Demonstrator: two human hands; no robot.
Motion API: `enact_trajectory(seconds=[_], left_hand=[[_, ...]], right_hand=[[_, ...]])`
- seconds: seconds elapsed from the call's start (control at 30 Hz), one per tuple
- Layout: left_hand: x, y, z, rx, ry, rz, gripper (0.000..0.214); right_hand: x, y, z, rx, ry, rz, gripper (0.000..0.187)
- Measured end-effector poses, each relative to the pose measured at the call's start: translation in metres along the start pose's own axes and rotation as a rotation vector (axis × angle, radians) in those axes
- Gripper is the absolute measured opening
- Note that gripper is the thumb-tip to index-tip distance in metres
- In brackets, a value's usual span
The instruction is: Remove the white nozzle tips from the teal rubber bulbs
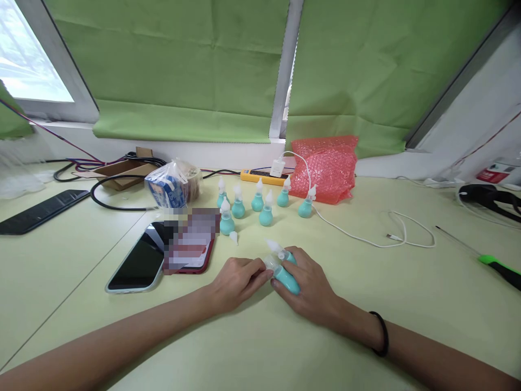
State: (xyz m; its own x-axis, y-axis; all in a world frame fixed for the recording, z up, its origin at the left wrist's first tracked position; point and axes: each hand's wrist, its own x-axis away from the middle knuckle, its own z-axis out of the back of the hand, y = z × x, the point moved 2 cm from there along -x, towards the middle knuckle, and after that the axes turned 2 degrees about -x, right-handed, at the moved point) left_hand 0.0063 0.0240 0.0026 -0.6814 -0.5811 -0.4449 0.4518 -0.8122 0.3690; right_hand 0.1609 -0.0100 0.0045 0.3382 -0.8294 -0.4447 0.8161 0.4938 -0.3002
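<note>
My right hand [305, 279] is wrapped round the turquoise bulb [287, 280] of a nasal aspirator, which lies tilted toward the left. More turquoise shows behind the fingers, beside a clear pointed tip [273, 245]; I cannot tell whether that is a second aspirator. With fingertips together, my left hand [240, 279] pinches the clear collar [270, 263] at the bulb's mouth. Several assembled aspirators stand upright beyond the hands, among them one bulb [266, 216] straight ahead and another [227, 224] at the left. Near that one, a loose clear tip [233, 237] lies on the table.
Two phones, one dark-screened [140, 260] and one red-cased [193, 244], lie left of the hands. Behind are a bagged blue package [169, 187], an orange power strip [260, 177] and pink bubble wrap [325, 168]. A white cable [366, 243] and a screwdriver [499, 267] lie right.
</note>
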Motion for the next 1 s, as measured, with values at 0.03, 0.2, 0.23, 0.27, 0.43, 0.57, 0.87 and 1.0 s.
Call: enact_trajectory(seconds=[0.03, 0.2, 0.23, 0.27, 0.43, 0.57, 0.87, 1.0], left_hand=[[-0.0002, 0.0008, 0.0007, 0.005, -0.012, 0.008, 0.024], [-0.0004, 0.0033, 0.0030, 0.047, -0.063, 0.052, 0.021], [-0.0002, 0.0032, 0.0031, 0.055, -0.072, 0.066, 0.021], [-0.0001, 0.0031, 0.0030, 0.064, -0.081, 0.079, 0.021], [-0.0017, 0.0040, 0.0046, 0.089, -0.131, 0.115, 0.023], [-0.0031, 0.0054, 0.0067, 0.067, -0.139, 0.121, 0.021], [0.0027, 0.0021, 0.0021, -0.046, 0.289, -0.122, 0.012], [0.0021, 0.0033, 0.0023, -0.254, 0.413, -0.308, 0.007]], right_hand=[[0.0000, 0.0001, -0.0002, 0.002, 0.002, 0.000, 0.017], [0.0003, 0.0007, -0.0009, 0.012, 0.023, 0.009, 0.016], [0.0003, 0.0006, -0.0011, 0.014, 0.025, 0.010, 0.016], [0.0003, 0.0005, -0.0012, 0.017, 0.026, 0.008, 0.016], [0.0002, -0.0004, -0.0025, 0.032, 0.033, -0.008, 0.016], [-0.0004, -0.0007, -0.0030, 0.038, 0.052, -0.005, 0.016], [-0.0031, 0.0006, -0.0013, 0.022, 0.032, -0.006, 0.014], [-0.0054, 0.0020, 0.0003, 0.004, 0.035, -0.024, 0.013]])
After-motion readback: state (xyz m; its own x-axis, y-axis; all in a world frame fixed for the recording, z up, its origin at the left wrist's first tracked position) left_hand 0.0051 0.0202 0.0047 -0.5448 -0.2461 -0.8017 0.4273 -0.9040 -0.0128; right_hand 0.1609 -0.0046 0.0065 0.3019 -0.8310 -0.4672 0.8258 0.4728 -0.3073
